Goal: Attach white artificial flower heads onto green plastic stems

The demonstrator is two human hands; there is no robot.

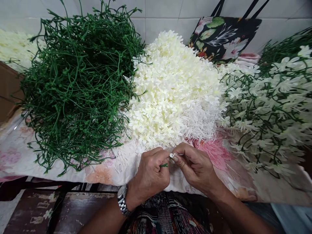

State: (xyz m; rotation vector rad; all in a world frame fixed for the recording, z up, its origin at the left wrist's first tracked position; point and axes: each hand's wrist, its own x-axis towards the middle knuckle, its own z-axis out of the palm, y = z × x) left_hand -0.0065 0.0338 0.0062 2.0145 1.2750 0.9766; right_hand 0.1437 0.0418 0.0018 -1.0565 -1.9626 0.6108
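Observation:
My left hand (154, 169), with a metal watch on its wrist, is closed around a green plastic stem (164, 165); only a short bit shows below the thumb. Fingertips of my right hand (196, 167) pinch a small white flower piece (172, 155), whose exact shape is mostly covered. Both hands nearly meet at the front of the cloth. Just beyond them rises a heap of cream-white artificial petals (168, 84), with thin white stamens (203, 120) at its right side. A tangled pile of green stems (80, 87) lies to the left.
Finished-looking white flowers on green stems (273, 113) spread over the right side. A black floral bag (224, 39) leans against the tiled wall (161, 9). A floral cloth (102, 174) covers the table. At far left are a cardboard box (8, 87) and more cream petals (14, 48).

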